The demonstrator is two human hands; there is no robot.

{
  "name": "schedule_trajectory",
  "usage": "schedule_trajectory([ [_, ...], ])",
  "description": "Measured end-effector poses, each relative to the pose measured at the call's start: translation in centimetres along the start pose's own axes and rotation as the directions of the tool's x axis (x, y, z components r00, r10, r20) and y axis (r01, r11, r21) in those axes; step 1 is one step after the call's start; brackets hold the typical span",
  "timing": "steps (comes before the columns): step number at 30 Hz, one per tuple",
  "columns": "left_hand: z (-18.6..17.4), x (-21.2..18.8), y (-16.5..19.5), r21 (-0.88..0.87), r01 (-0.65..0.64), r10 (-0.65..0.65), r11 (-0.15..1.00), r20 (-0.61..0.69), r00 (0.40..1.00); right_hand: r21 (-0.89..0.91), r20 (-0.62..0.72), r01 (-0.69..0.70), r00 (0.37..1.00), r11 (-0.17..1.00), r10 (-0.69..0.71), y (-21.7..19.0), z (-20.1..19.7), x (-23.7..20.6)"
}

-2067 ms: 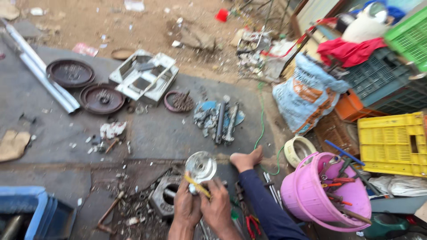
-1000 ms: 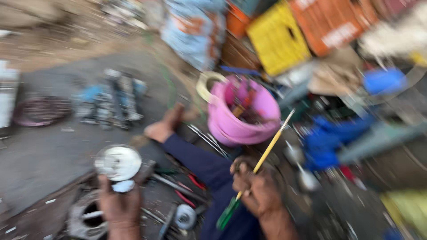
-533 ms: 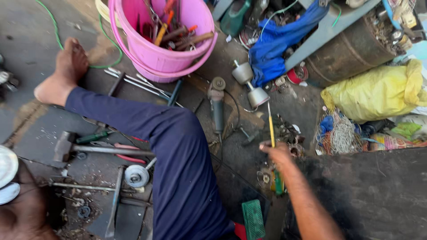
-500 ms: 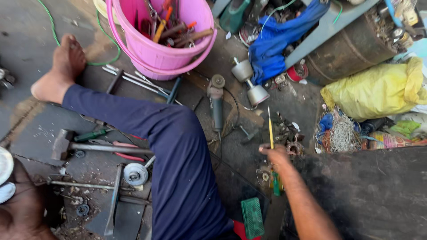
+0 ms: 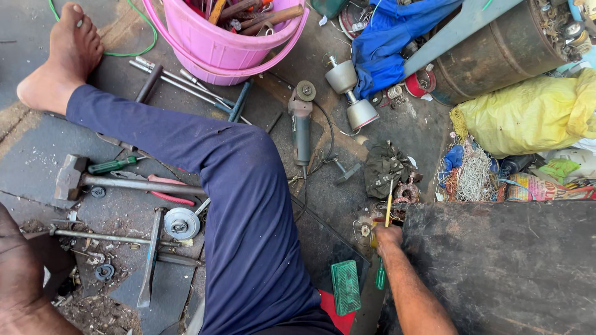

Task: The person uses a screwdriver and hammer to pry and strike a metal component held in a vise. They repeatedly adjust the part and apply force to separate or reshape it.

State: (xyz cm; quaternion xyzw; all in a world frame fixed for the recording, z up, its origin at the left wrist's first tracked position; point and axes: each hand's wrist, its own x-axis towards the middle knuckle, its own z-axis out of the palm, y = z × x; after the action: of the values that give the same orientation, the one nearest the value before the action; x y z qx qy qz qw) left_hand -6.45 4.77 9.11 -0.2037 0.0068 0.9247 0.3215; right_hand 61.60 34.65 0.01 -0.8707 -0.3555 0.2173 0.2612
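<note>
The right hand (image 5: 389,237) closes around a yellow-shafted screwdriver (image 5: 387,214), its long axis pointing far, toward the copper coil (image 5: 408,192) (left hand out of view, lower left).

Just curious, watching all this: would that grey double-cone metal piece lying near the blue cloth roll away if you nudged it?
The double-cone piece probably rolls, since it lies on its rounded sides. It likely curves rather than running straight. Being metal, it probably feels heavy.

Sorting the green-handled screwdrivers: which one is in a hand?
The one by the dark slab, gripped by the right hand; the other screwdriver lies untouched beside the hammer.
</note>
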Motion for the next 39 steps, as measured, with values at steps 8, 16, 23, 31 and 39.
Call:
schedule_trajectory([
  [8, -0.5, 0.0, 0.5, 0.044, -0.024, 0.025, 0.999, -0.023, 0.999, 0.273, 0.037, 0.227, 0.969, 0.935, -0.246, -8.1, -1.2, -2.3],
  [16, 0.4, 0.1, 2.6, 0.217, -0.161, 0.158, 0.963, 0.030, 0.987, 0.680, 0.603, -0.001, 0.569, 0.733, -0.559, -27.6, -3.7, -23.7],
  [23, 1.6, 0.0, 1.4, 0.343, -0.324, 0.309, 0.882, 0.100, 0.946, 0.573, 0.818, 0.023, -0.071, 0.819, -0.570, -32.8, 5.1, -45.2],
  [31, 1.4, -3.3, 2.3, 0.513, -0.161, 0.203, 0.843, -0.027, 0.979, 0.606, 0.791, 0.442, -0.250, 0.661, -0.558, -30.0, 17.6, -56.8],
  [39, -1.9, -3.0, 3.5, 0.616, -0.096, 0.218, 0.782, -0.127, 0.968, 0.572, 0.820, 0.353, -0.267, 0.741, -0.506, -27.8, 22.0, -55.7],
])
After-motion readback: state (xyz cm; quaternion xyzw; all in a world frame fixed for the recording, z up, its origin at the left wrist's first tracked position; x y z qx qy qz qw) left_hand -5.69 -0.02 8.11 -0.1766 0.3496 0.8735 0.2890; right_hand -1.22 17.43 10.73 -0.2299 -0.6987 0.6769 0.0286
